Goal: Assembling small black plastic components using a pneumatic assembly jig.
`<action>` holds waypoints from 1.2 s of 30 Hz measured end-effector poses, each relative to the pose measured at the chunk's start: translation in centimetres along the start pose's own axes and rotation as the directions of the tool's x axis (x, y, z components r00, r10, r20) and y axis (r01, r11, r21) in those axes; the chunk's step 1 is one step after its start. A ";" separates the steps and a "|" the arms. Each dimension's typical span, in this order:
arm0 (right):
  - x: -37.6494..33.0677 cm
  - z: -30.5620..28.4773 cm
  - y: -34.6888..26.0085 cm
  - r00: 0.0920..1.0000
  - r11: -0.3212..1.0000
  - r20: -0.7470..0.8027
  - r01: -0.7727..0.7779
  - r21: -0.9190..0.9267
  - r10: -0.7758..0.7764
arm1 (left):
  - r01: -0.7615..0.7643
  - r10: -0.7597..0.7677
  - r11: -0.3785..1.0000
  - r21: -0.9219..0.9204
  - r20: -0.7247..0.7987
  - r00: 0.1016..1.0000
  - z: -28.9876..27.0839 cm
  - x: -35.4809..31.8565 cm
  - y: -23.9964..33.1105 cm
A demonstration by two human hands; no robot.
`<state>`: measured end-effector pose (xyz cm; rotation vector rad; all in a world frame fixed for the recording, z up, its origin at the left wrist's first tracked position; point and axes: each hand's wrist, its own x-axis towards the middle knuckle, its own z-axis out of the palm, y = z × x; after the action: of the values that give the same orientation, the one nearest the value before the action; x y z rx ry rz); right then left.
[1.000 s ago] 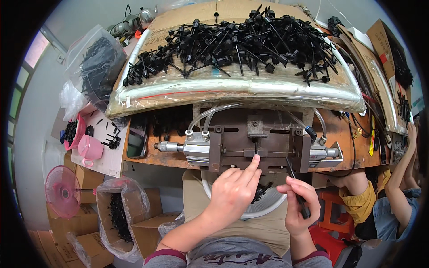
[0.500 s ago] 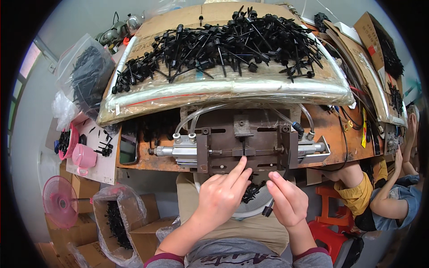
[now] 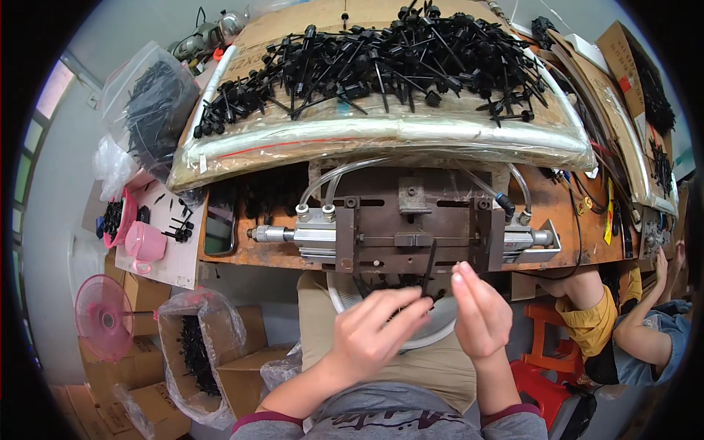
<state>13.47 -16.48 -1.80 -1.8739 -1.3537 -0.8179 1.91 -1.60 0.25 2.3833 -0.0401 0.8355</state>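
Observation:
Blurred by motion, my left hand (image 3: 375,330) is over my lap, in front of the dark metal fixture (image 3: 381,202). At its fingertips is a thin black rod-like part (image 3: 430,265), reaching up over the fixture's front edge; whether the fingers grip it is unclear. To the right, my right hand (image 3: 482,315) is closed, thumb and fingers pressed together and pointing up; what they hold, if anything, is hidden. Between the fixture's two air cylinders sits a small centre block (image 3: 413,240). Below the hands, a white basin (image 3: 336,295) holds several black parts.
A big heap of black parts (image 3: 381,62) covers the plastic-wrapped cardboard tray (image 3: 381,139) behind the fixture. Clear air hoses (image 3: 331,192) arch beside it. A pink cup (image 3: 145,242), pink fan (image 3: 106,317) and lined carton (image 3: 165,352) stand left. Another person's arm (image 3: 645,323) is at right.
My left hand has drawn back from the centre block, and a black part now shows upright near its fingers. The part that hung below my right hand is no longer visible.

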 end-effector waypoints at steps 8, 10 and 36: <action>-1.0 -0.3 -0.9 0.985 0.967 0.008 -0.171 0.191 0.172 | 0.004 -0.011 0.974 0.226 0.030 0.999 2.1 0.2 -2.1; -0.9 -0.6 -1.1 0.980 0.940 0.014 -0.196 0.281 0.200 | -0.002 -0.020 0.956 0.293 0.071 0.997 1.9 0.7 -1.8; 1.1 -0.3 -1.3 0.924 0.897 0.325 -0.307 0.316 0.202 | 0.020 -0.048 0.995 0.093 0.300 0.953 -0.5 -1.2 -0.4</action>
<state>12.44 -15.82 -0.55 -1.8619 -1.2796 -0.1480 0.73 -1.20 -0.39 2.5690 -0.0859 0.4580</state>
